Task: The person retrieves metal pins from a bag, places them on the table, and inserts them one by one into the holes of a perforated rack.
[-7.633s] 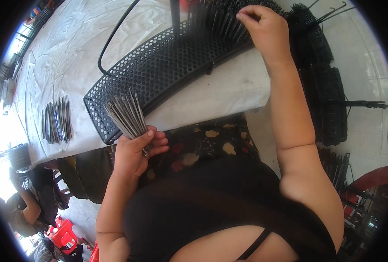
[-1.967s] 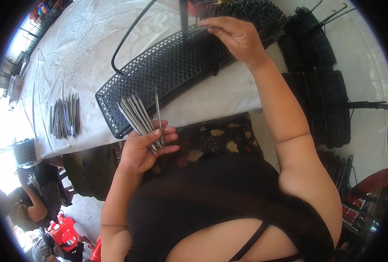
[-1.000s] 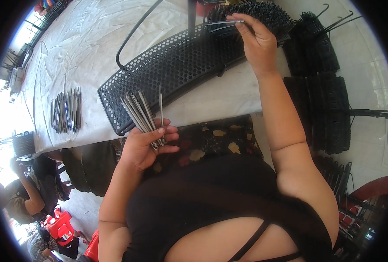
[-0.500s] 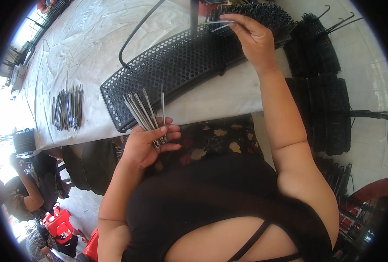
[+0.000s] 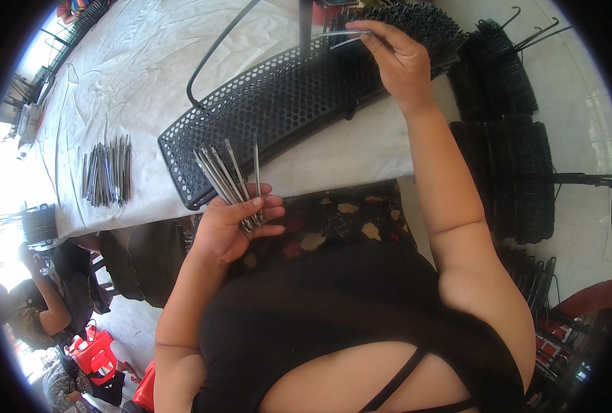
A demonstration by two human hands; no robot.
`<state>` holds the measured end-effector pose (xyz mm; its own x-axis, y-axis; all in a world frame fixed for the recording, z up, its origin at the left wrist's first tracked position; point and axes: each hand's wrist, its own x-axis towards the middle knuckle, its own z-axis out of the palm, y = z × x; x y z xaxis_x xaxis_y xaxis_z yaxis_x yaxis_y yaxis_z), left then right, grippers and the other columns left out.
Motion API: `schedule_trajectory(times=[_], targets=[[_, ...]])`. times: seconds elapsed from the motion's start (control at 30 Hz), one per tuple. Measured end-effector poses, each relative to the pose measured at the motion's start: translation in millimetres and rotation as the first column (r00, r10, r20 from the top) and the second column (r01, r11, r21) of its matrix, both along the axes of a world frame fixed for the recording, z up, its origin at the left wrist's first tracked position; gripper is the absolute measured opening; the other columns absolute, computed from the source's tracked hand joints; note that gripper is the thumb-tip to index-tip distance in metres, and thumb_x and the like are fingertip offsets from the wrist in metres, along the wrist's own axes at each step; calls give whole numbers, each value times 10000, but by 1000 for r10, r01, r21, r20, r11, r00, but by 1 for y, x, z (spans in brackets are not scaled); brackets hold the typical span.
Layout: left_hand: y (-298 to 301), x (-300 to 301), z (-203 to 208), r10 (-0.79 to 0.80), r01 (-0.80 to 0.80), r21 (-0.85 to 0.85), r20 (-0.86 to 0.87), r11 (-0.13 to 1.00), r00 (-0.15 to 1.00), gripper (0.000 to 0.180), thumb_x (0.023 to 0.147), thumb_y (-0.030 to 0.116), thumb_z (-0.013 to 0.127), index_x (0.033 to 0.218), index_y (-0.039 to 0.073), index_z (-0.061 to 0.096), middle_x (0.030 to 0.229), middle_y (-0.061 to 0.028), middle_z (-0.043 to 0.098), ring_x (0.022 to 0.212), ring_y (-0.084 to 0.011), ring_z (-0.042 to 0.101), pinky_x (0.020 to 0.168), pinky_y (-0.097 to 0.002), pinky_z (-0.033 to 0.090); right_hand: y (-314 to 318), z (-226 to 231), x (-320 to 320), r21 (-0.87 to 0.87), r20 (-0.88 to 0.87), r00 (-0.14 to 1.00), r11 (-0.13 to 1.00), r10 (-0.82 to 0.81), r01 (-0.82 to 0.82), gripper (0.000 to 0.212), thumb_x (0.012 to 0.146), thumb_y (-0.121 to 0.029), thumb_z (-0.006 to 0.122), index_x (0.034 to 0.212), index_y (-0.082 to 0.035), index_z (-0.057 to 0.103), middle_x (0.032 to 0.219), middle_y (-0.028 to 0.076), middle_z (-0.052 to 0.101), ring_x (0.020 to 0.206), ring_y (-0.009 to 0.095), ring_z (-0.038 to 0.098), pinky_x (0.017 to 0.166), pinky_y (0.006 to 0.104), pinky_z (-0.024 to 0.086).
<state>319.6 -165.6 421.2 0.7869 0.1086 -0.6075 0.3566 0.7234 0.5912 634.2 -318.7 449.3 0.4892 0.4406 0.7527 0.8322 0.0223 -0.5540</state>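
Observation:
My left hand [image 5: 230,226] is closed around a loose bundle of thin silvery metal rods [image 5: 222,175]. They fan upward past the thumb over the near left end of a long black perforated rack [image 5: 251,110]. Farther off to the right, the fingertips of my right hand [image 5: 404,65] pinch one slim metal rod [image 5: 337,33], which points left above the rack. Just below it a second pale rod [image 5: 347,43] shows; whether my fingers touch it I cannot tell. Dense rows of black pieces [image 5: 416,27] fill the rack's far right end.
A pile of similar rods [image 5: 106,172] lies on the white-covered table [image 5: 141,69], left of the rack. A curved black handle [image 5: 206,58] rises behind the rack. Bundles of black pieces [image 5: 505,179] hang at the right. Red stools [image 5: 96,354] and other people are at the lower left.
My right hand has shifted very slightly left, still pinching the rod. The left hand and its bundle look the same.

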Motion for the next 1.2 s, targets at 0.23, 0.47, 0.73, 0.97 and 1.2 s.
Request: schedule_trajectory(times=[0.23, 0.47, 0.73, 0.97, 1.2], targets=[[2, 0, -1, 0, 0, -8, 5, 1000, 1000, 306, 922, 54, 549, 1207, -40, 492, 1016, -168, 645, 921, -276, 672, 733, -462, 605, -1, 1, -4, -20, 17, 998, 998, -54, 54, 164, 906, -103, 654, 1060, -73, 703, 972, 58, 730, 875, 123, 685, 773, 226, 516], [3, -1, -1, -8, 8, -8, 16, 1000, 1000, 303, 919, 62, 558, 1200, -32, 494, 1012, -167, 646, 920, -276, 672, 715, -458, 607, 4, 0, -8, -51, 103, 971, 973, -218, 224, 137, 921, -99, 637, 1036, -32, 671, 952, 86, 730, 882, 158, 700, 774, 243, 522], [4, -3, -1, 4, -4, 22, 0, 1000, 1000, 304, 916, 65, 567, 1195, -33, 494, 1005, -168, 647, 914, -276, 675, 678, -441, 615, 15, 10, -15, -71, 107, 946, 947, -306, 314, 148, 911, -114, 641, 1034, -34, 662, 919, 104, 724, 823, 199, 707, 723, 268, 523], [3, -3, 2, -13, 13, 40, -7, 999, 1000, 279, 923, 59, 559, 1182, -33, 512, 1035, -175, 643, 940, -277, 662, 695, -447, 601, 26, 21, -14, -126, 270, 946, 967, -180, 221, 153, 895, -137, 652, 1006, -32, 661, 866, 115, 709, 759, 223, 693, 689, 279, 520], [3, -2, 2, -21, 21, 43, -9, 999, 1000, 276, 921, 58, 561, 1173, -43, 512, 1048, -188, 635, 952, -294, 658, 707, -455, 602, 52, 30, -5, -239, 287, 929, 922, -234, 306, 122, 915, -96, 537, 912, 17, 583, 872, 205, 643, 816, 377, 638, 724, 429, 515]])
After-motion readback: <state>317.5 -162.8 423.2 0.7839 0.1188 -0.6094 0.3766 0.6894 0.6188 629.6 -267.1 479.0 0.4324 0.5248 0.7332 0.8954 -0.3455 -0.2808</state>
